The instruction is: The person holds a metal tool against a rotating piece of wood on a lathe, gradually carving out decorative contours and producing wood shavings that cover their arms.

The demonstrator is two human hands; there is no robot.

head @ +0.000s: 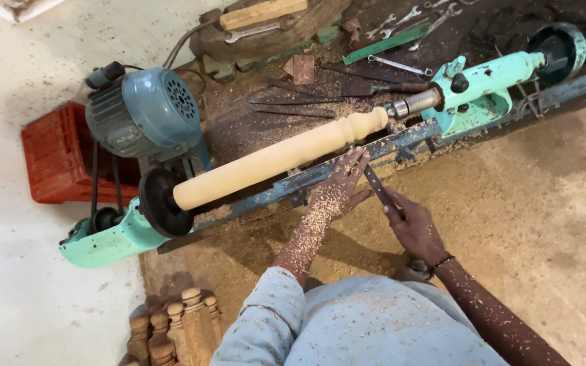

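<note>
A pale wooden spindle [272,159] is mounted on a teal wood lathe [476,85], with turned beads near its right end. My left hand [339,191], dusted with wood chips, rests on the blue tool rest [306,179] and steadies the tip of a dark metal chisel [376,188] against the spindle. My right hand [415,227] grips the chisel's lower end, closer to my body.
A blue-grey electric motor [144,112] with a drive belt sits at the left, beside a red plastic crate [55,156]. Wrenches and chisels [388,61] lie behind the lathe. Finished turned legs [171,325] stand at bottom left. Sawdust covers the ground.
</note>
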